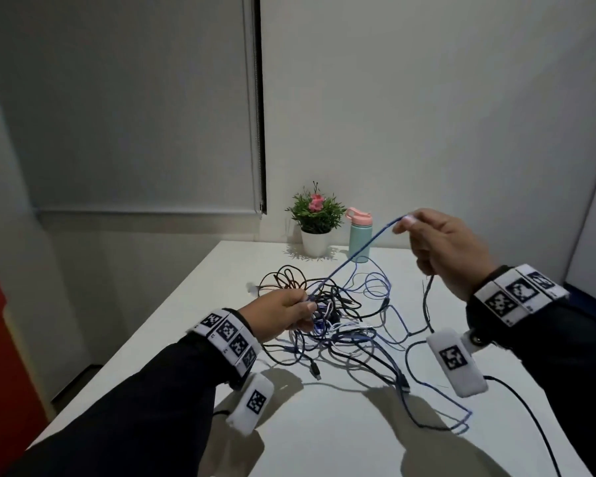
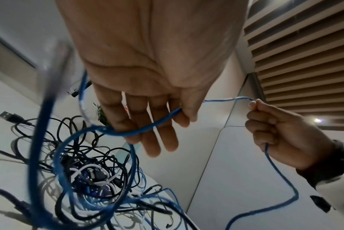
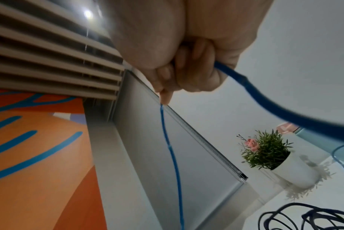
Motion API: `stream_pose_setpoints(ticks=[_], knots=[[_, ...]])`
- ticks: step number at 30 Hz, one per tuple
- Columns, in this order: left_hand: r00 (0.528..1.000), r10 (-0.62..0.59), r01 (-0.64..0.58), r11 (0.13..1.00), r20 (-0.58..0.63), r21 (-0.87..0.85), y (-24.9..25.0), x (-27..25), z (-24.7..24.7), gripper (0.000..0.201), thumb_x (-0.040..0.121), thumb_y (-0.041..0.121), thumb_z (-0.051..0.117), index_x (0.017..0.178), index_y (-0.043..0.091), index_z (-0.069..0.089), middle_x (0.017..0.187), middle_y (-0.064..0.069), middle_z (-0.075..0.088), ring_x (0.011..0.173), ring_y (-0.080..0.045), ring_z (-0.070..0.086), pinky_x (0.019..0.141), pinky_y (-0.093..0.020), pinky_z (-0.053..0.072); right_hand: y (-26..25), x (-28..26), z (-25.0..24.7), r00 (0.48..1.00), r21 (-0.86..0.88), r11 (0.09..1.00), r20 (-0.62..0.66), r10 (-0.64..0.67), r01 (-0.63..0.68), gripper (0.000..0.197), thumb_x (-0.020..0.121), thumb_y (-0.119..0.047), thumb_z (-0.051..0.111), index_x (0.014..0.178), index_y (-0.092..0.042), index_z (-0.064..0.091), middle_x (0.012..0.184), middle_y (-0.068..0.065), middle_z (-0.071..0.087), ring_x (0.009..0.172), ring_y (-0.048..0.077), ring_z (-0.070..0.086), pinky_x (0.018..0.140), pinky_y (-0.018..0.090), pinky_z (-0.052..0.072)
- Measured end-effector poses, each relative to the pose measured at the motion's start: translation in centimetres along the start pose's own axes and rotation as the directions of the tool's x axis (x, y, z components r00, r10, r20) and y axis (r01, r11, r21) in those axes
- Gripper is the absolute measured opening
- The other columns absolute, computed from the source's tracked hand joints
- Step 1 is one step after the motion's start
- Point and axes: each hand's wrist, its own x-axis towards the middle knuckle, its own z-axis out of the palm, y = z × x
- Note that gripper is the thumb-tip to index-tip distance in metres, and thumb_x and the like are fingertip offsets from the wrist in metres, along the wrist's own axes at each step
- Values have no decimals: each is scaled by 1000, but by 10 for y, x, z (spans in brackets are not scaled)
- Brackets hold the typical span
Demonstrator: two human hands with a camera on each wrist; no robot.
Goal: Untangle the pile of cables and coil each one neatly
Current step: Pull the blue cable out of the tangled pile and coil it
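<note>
A tangle of black, blue and white cables [image 1: 327, 325] lies on the white table [image 1: 324, 428]. A blue cable [image 1: 355, 256] runs taut between my two hands above the pile. My left hand [image 1: 289, 309] pinches it low, just over the tangle; in the left wrist view the blue cable [image 2: 147, 127] crosses under my fingers. My right hand [image 1: 437, 249] is raised at the right and grips the same cable, pinched at the fingertips [image 3: 165, 98], with the rest dropping from the fist to a loop [image 1: 461, 425] on the table.
A potted plant [image 1: 315, 218] with a pink flower and a teal bottle [image 1: 359, 235] with a pink lid stand at the table's far edge. USB plugs [image 1: 315, 370] poke out of the pile's near side. A black lead [image 1: 530, 414] trails from my right wrist.
</note>
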Motion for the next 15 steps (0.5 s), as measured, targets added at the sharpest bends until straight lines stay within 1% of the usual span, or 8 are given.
stream_pose_setpoints(ticks=[2,5,7,10,12,13,14,15], knots=[[1000,-7,7,999,2,35,2,2,0,28,105,20,49,78,14,53,81,-6,68,82,-16,70,73,-18,52,-3,1,-6,993,51,999,-116,-13,19,29,104,-18,45,83,-16,64,48,-13,31,41,6,21,41,16,21],[1000,-27,26,980,2,200,0,1,-2,29,105,29,49,80,14,54,92,-9,76,84,-11,71,75,-19,47,0,6,-24,961,132,990,-276,-4,42,27,104,-21,43,84,-18,61,46,-14,29,40,5,20,40,15,20],[996,-30,43,987,-82,158,-5,1,-4,32,105,30,49,80,12,54,82,-7,74,76,-13,68,75,-29,47,6,11,-38,937,152,987,-349,8,48,27,103,-24,44,83,-19,61,46,-14,29,39,5,20,39,15,19],[964,-31,46,998,-265,49,-12,0,-14,37,103,34,51,71,16,53,61,3,66,62,-8,62,65,-28,44,25,17,-60,882,106,994,-469,36,16,28,101,-28,45,79,-20,62,44,-14,33,37,5,23,39,15,21],[944,-26,35,999,-329,23,-16,0,-21,40,102,33,54,66,17,51,55,4,61,61,-12,62,71,-32,47,42,18,-76,845,-6,997,-532,62,-77,29,99,-32,46,79,-19,64,50,-10,39,38,9,29,43,20,26],[939,-23,33,999,-343,23,-16,-1,-23,41,102,32,54,65,16,49,55,4,59,60,-16,61,73,-36,49,51,18,-83,852,-103,984,-519,72,-146,30,98,-34,47,82,-18,66,56,-5,43,43,13,35,47,25,31],[936,-20,33,999,-351,30,-14,-1,-23,42,103,33,53,65,16,48,56,2,56,59,-19,57,72,-39,49,57,18,-87,882,-238,945,-461,94,-225,29,96,-36,48,85,-17,68,64,1,50,51,19,43,54,30,37],[935,-19,34,999,-354,36,-12,-1,-21,42,104,34,51,66,16,45,58,0,51,58,-20,51,68,-41,47,62,17,-87,919,-417,858,-366,144,-300,27,94,-36,52,89,-17,70,76,8,58,64,24,51,64,34,41]])
